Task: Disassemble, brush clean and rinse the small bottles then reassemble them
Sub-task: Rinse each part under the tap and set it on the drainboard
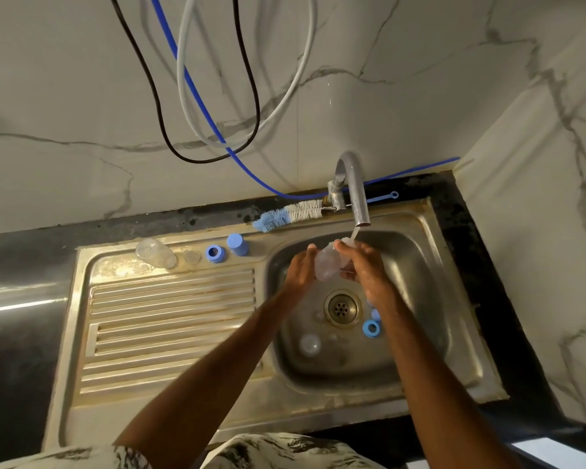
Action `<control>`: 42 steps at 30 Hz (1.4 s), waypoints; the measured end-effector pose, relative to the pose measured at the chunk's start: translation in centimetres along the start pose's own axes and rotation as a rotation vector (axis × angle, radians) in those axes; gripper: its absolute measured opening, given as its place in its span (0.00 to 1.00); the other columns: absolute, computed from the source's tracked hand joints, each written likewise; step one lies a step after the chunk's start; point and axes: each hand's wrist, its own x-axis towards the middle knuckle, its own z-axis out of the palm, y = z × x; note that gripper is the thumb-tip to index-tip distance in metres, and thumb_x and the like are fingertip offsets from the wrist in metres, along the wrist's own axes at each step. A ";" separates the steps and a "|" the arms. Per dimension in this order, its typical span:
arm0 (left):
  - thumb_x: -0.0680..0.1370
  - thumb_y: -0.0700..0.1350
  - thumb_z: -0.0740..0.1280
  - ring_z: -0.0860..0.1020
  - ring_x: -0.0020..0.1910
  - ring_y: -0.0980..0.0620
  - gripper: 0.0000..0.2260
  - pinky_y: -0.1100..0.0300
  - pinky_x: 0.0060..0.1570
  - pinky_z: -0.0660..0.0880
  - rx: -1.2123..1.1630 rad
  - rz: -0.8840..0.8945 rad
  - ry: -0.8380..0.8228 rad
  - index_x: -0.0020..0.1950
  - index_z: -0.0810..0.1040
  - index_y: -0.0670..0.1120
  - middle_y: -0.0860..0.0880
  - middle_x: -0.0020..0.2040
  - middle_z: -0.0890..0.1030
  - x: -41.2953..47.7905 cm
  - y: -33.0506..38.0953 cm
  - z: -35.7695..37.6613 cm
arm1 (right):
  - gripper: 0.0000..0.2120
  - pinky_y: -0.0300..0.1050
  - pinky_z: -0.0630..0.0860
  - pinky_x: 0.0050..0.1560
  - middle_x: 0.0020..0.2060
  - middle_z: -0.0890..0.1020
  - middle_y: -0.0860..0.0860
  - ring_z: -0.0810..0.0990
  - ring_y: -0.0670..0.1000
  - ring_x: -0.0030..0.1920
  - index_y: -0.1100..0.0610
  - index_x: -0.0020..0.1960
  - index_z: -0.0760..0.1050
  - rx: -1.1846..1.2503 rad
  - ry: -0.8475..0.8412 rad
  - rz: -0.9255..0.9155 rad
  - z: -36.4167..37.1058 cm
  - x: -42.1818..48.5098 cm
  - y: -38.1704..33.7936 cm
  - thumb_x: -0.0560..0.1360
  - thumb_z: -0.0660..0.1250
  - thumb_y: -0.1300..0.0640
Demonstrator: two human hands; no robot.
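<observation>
2 hands hold 1 clear bottle in the thin stream from the tap, above the basin. The left hand has its fingers curled round the bottle's side, and the right hand wraps its upper end. This looks like the rinsing step.

On the draining board lie the other bottle, a clear disc, a blue ring and a blue cap. In the basin sit a 2nd blue ring and a clear dome. The brush rests on the sink's back edge.

Both bottles seem to be disassembled. Whether the loose parts are clean I cannot tell. Reassembly is wholly left.
</observation>
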 end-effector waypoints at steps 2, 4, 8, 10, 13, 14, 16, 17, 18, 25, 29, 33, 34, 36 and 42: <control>0.75 0.77 0.52 0.69 0.74 0.48 0.30 0.45 0.74 0.67 0.000 -0.061 0.015 0.68 0.71 0.62 0.51 0.73 0.72 0.2 0.8 0.0 | 0.22 0.47 0.80 0.45 0.51 0.85 0.60 0.83 0.54 0.45 0.57 0.58 0.80 0.078 -0.101 0.090 0.2 0.1 -0.2 0.75 0.71 0.40; 0.73 0.80 0.52 0.69 0.75 0.50 0.31 0.45 0.75 0.66 -0.008 -0.058 0.027 0.66 0.73 0.64 0.53 0.75 0.72 0.7 1.2 0.3 | 0.25 0.46 0.78 0.44 0.49 0.83 0.61 0.82 0.54 0.43 0.59 0.59 0.78 0.149 -0.163 0.176 0.4 0.4 -0.2 0.75 0.71 0.39; 0.71 0.81 0.56 0.72 0.72 0.47 0.41 0.42 0.73 0.69 -0.082 -0.035 0.062 0.72 0.74 0.53 0.48 0.72 0.75 1.2 1.1 0.6 | 0.29 0.43 0.75 0.38 0.50 0.83 0.63 0.80 0.52 0.38 0.63 0.61 0.77 0.294 -0.226 0.311 0.8 1.2 -0.2 0.76 0.69 0.38; 0.75 0.76 0.58 0.76 0.68 0.45 0.38 0.43 0.69 0.73 -0.110 0.052 0.062 0.71 0.75 0.48 0.45 0.68 0.79 0.6 1.5 0.7 | 0.28 0.42 0.75 0.37 0.50 0.83 0.63 0.79 0.50 0.36 0.64 0.62 0.76 0.335 -0.224 0.321 1.0 1.4 -0.4 0.77 0.68 0.39; 0.77 0.64 0.69 0.82 0.58 0.49 0.27 0.48 0.60 0.80 -0.152 0.168 0.096 0.68 0.74 0.47 0.46 0.60 0.82 -0.1 1.3 1.2 | 0.25 0.43 0.80 0.42 0.52 0.84 0.63 0.83 0.53 0.42 0.61 0.62 0.76 0.431 -0.200 0.304 1.2 1.3 -1.0 0.77 0.70 0.41; 0.77 0.59 0.72 0.82 0.57 0.50 0.25 0.50 0.59 0.80 -0.139 0.183 0.106 0.68 0.73 0.47 0.47 0.60 0.81 -0.3 1.2 1.4 | 0.25 0.44 0.82 0.43 0.54 0.84 0.63 0.85 0.55 0.46 0.61 0.63 0.76 0.473 -0.206 0.294 1.1 1.2 -1.0 0.76 0.71 0.42; 0.77 0.51 0.74 0.82 0.56 0.51 0.24 0.53 0.56 0.81 -0.151 0.186 0.119 0.68 0.69 0.47 0.46 0.59 0.80 -0.2 1.2 1.7 | 0.26 0.46 0.83 0.49 0.56 0.84 0.64 0.85 0.59 0.54 0.61 0.64 0.76 0.560 -0.230 0.283 0.8 0.8 -0.9 0.74 0.75 0.46; 0.78 0.48 0.74 0.82 0.55 0.51 0.24 0.54 0.53 0.81 -0.192 0.178 0.128 0.69 0.67 0.46 0.45 0.59 0.79 0.0 1.4 1.9 | 0.26 0.48 0.83 0.53 0.57 0.84 0.64 0.85 0.60 0.57 0.61 0.65 0.76 0.603 -0.240 0.281 0.7 0.5 -0.7 0.73 0.77 0.48; 0.79 0.46 0.73 0.82 0.54 0.50 0.24 0.56 0.50 0.82 -0.234 0.164 0.142 0.70 0.65 0.45 0.44 0.60 0.78 0.3 1.8 2.1 | 0.27 0.50 0.82 0.56 0.59 0.83 0.64 0.84 0.61 0.58 0.62 0.65 0.76 0.637 -0.246 0.277 0.5 0.1 -0.4 0.72 0.78 0.50; 0.78 0.56 0.71 0.83 0.55 0.44 0.25 0.45 0.52 0.83 -0.188 0.044 0.094 0.67 0.65 0.46 0.41 0.60 0.79 2.8 3.7 5.3 | 0.16 0.49 0.79 0.51 0.52 0.85 0.61 0.84 0.56 0.49 0.61 0.60 0.80 0.676 -0.160 0.185 0.2 -1.7 1.1 0.81 0.65 0.50; 0.75 0.65 0.69 0.83 0.47 0.47 0.30 0.52 0.43 0.83 -0.083 0.069 0.020 0.64 0.68 0.44 0.41 0.55 0.80 2.9 4.3 7.1 | 0.18 0.44 0.70 0.35 0.33 0.81 0.56 0.76 0.51 0.31 0.61 0.44 0.83 0.782 -0.122 0.260 -1.5 -2.3 1.0 0.80 0.58 0.54; 0.84 0.44 0.63 0.79 0.38 0.52 0.09 0.61 0.38 0.77 -0.146 0.287 -0.285 0.57 0.75 0.37 0.45 0.42 0.78 2.7 4.9 6.1 | 0.20 0.37 0.55 0.23 0.25 0.74 0.51 0.64 0.45 0.21 0.62 0.39 0.79 0.802 -0.248 0.424 -3.6 -2.2 2.0 0.78 0.56 0.51; 0.84 0.41 0.63 0.80 0.38 0.53 0.08 0.63 0.38 0.77 -0.151 0.293 -0.318 0.58 0.76 0.37 0.44 0.43 0.79 2.6 5.3 5.8 | 0.19 0.37 0.51 0.23 0.24 0.71 0.49 0.60 0.44 0.21 0.61 0.39 0.78 0.775 -0.311 0.450 -4.0 -2.1 2.2 0.77 0.56 0.50; 0.84 0.39 0.64 0.80 0.38 0.54 0.07 0.64 0.36 0.77 -0.138 0.255 -0.298 0.58 0.76 0.37 0.40 0.45 0.78 2.5 5.9 5.6 | 0.19 0.37 0.50 0.24 0.24 0.70 0.48 0.58 0.43 0.22 0.60 0.40 0.78 0.669 -0.373 0.442 -4.1 -1.9 2.4 0.77 0.57 0.48; 0.83 0.50 0.63 0.83 0.44 0.50 0.12 0.52 0.47 0.82 0.039 0.199 -0.050 0.56 0.76 0.42 0.45 0.46 0.83 3.1 5.5 4.8 | 0.27 0.40 0.71 0.27 0.38 0.83 0.55 0.77 0.47 0.29 0.58 0.58 0.81 0.173 -0.043 0.044 -0.3 -1.6 0.6 0.82 0.58 0.35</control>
